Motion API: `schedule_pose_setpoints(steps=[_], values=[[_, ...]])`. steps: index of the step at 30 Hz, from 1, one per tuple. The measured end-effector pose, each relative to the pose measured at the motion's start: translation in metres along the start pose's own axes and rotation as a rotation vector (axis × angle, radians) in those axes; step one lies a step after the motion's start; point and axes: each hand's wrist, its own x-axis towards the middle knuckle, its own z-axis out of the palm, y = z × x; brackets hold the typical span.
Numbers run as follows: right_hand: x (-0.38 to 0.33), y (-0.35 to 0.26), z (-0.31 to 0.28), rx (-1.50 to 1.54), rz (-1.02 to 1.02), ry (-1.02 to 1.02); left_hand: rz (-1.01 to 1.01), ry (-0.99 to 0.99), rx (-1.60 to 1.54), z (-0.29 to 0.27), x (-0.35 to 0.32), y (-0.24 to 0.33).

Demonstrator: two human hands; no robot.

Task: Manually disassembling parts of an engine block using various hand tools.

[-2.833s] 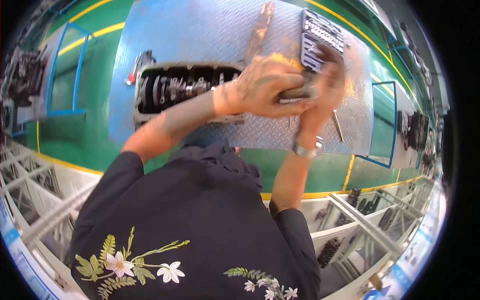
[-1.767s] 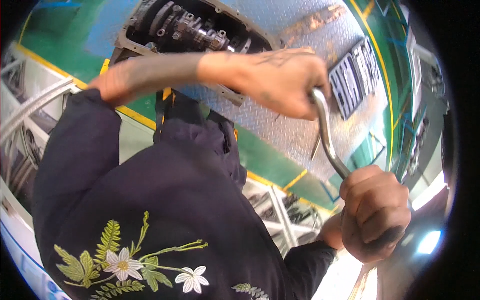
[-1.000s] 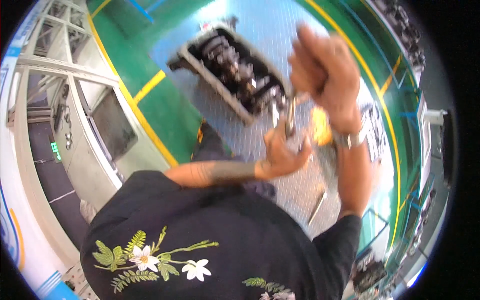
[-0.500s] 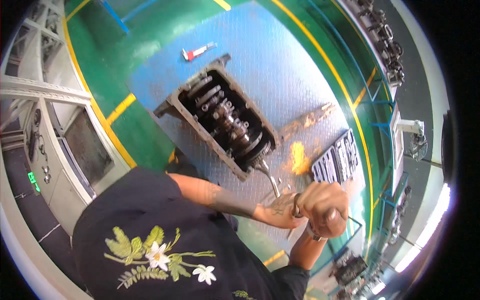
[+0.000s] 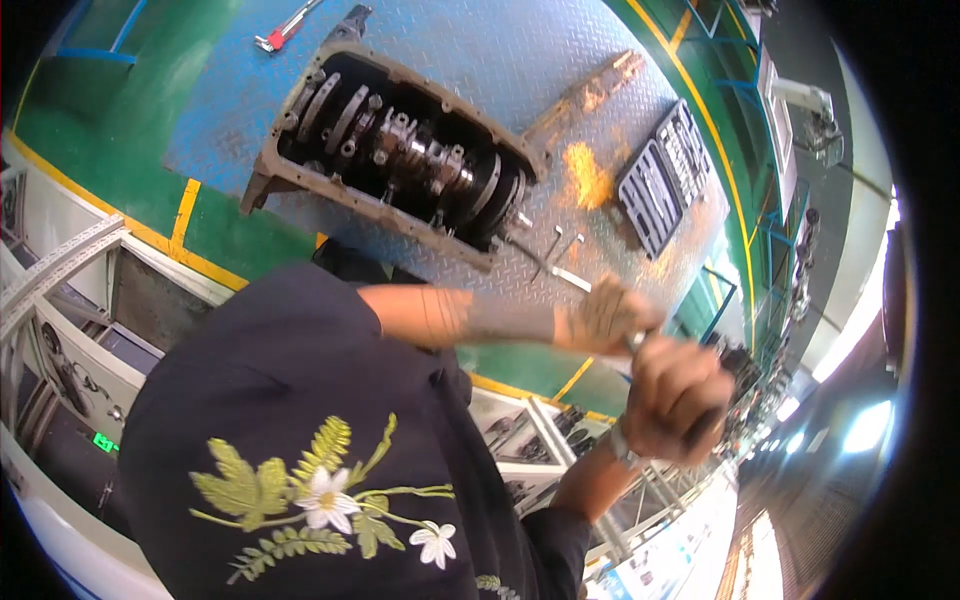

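An open engine block (image 5: 400, 160) with its crankshaft showing lies on a blue checker-plate platform (image 5: 480, 50). A bent metal crank tool (image 5: 560, 275) reaches from the block's right end to my hands. My left hand (image 5: 605, 320) is closed around the tool's shaft. My right hand (image 5: 675, 400), with a wristwatch, grips the tool's handle end, lower and to the right. Both hands are off the platform's near edge.
An open black socket set case (image 5: 665, 180) lies right of the block. A red-handled wrench (image 5: 285, 25) rests at the far left of the platform. Green floor with yellow lines surrounds it; metal racks (image 5: 70, 330) stand below.
The view has swung so the block sits higher and larger. Both hands have stayed on the crank tool, with the right hand moved lower and further right of the left.
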Motion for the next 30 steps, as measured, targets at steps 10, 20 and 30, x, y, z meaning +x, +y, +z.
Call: schedule_pose_setpoints(steps=[10,20,30], values=[[-0.012,-0.017,0.011,0.049,-0.080,0.362,-0.382,-0.700,-0.207,-0.020,0.029,0.021],[-0.008,-0.003,-0.037,0.127,-0.234,0.353,-0.356,-0.770,-0.100,-0.018,0.046,0.011],[0.006,0.013,-0.061,-0.113,-0.223,0.685,-0.453,-0.845,-0.182,-0.038,0.029,0.004]])
